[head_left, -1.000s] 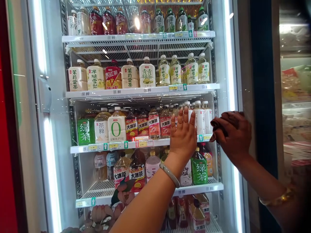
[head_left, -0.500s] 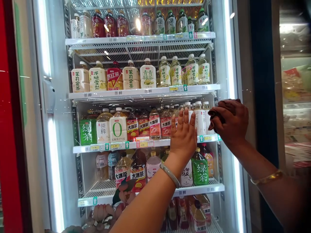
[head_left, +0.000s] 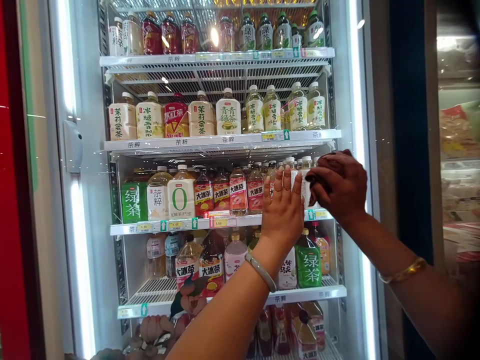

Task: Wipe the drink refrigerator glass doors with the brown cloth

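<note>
My left hand (head_left: pixel 283 207) lies flat against the glass door, fingers stretched upward and slightly apart, with a pale bangle on its wrist. It holds nothing. To its right, my right hand (head_left: pixel 339 187) is closed around a dark brown cloth (head_left: pixel 330 162) and presses it to the glass. Part of the cloth is hidden by the fingers. A gold bracelet circles my right wrist. Behind the glass, rows of bottled drinks stand on white shelves (head_left: pixel 225 142), with a green bottle (head_left: pixel 309 262) below my hands.
Bright light strips (head_left: pixel 362 200) run down both sides of the cooler. A white fitting (head_left: pixel 74 147) is on the left frame. At the far right, another cabinet holds packaged goods (head_left: pixel 459 130). Reflections, including a flower pattern, show low on the glass.
My right hand has slid left with the cloth, coming closer to my left hand. My left hand has stayed in almost the same place.
</note>
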### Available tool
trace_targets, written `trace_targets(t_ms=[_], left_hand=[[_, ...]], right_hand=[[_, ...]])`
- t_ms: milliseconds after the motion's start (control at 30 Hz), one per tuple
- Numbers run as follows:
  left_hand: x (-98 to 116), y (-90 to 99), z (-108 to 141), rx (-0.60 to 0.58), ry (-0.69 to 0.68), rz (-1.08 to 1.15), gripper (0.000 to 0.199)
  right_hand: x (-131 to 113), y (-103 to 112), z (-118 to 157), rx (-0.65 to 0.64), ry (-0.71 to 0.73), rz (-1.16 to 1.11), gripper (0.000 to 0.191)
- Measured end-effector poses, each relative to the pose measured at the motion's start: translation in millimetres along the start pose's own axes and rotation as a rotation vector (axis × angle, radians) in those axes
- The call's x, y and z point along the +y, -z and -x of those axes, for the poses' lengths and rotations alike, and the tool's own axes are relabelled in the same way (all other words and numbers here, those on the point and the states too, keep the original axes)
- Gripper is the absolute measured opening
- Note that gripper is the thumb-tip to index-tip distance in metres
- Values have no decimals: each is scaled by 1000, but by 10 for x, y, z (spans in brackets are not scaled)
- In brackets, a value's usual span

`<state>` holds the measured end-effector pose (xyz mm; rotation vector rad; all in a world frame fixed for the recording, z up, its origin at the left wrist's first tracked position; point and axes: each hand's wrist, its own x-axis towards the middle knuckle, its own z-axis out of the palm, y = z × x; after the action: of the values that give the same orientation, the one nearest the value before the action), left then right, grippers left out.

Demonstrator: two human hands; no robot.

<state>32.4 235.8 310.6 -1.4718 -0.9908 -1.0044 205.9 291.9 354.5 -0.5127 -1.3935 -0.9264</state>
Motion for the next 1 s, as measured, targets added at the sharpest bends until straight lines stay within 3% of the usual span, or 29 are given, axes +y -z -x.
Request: trace_targets(t_ms=[67,167,367,500,633,700,800,1000], left_hand=[[-3,-4,2,-1,0,10,82],[-3,-12,7,4,3,25,84],[4,-6,9,5,9,19,81],[-14,24,7,22,-9,-53,70],[-40,48,38,19,-34,-70,68],[-44,54,69,18,-35,-70,68],[-35,66,127,30,-35,-86,68],[-5,103,232,35,-18,-100,64]], right_hand=[[101,12,-11,23,-87,41,24],[129,101,259,61,-140,82,23],[-294,247,915,4,-37,45,31],[-433,205,787,-8,119,-74,32],[-199,136,498,2,257,-100,35],[-83,125,485,51,193,-81,35],[-77,158,682,86,35,-34,30],[-540,302,1190,-13,-46,-77,26]])
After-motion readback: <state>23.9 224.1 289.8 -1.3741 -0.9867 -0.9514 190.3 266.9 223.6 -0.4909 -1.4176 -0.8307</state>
